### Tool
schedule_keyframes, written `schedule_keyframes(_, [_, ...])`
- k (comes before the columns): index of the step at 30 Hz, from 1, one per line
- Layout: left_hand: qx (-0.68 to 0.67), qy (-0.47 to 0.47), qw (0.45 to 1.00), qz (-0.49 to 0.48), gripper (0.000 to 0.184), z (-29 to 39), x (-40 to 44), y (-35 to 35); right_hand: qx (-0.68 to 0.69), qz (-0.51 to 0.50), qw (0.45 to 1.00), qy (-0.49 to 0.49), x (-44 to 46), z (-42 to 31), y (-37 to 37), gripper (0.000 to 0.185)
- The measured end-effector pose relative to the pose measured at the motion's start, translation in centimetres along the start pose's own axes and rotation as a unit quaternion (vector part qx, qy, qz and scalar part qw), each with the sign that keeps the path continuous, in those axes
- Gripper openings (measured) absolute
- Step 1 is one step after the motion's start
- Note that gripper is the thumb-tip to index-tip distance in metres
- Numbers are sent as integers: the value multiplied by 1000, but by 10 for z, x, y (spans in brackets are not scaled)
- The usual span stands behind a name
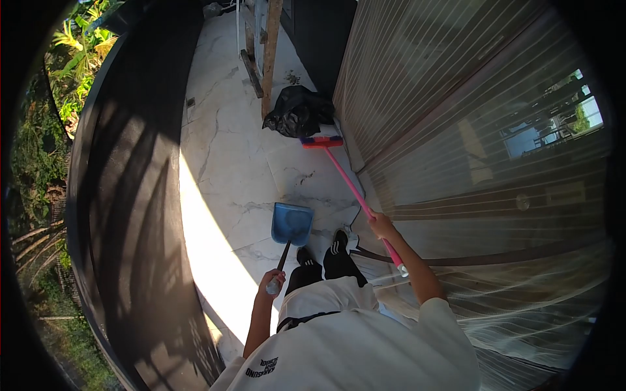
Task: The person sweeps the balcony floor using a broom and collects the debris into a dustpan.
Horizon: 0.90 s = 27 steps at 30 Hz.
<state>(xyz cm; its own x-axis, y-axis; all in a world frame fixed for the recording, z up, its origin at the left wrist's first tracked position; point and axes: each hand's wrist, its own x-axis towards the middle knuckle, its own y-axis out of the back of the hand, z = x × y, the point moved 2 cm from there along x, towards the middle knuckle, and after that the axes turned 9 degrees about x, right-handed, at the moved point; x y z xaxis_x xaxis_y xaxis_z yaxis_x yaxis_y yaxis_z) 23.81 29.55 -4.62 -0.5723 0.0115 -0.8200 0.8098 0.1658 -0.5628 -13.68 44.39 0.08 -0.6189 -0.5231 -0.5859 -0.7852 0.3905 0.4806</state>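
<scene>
A sheer striped curtain fills the right side of the view, and a dark low wall curves along the left, with green plants beyond it. Between them runs a pale, veined floor, with a strip of sunlight along the wall. A wooden ladder stands at the far end. The broom slants across the floor, its red head at the near edge of a crumpled black bag; whether the two touch is hard to tell from here. The blue dustpan lies on the floor just ahead of the person's black shoes. The right hand is wrapped around the broom's pink handle, a little below its top end. The left hand grips the dustpan's dark handle near its end. Small dark bits of dirt lie between bag and dustpan.
</scene>
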Motion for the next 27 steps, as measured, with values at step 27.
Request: schedule_keyframes(27, [-55, 46, 997, -44, 10, 17, 9, 21, 237, -94, 953, -162, -26, 16, -68, 35])
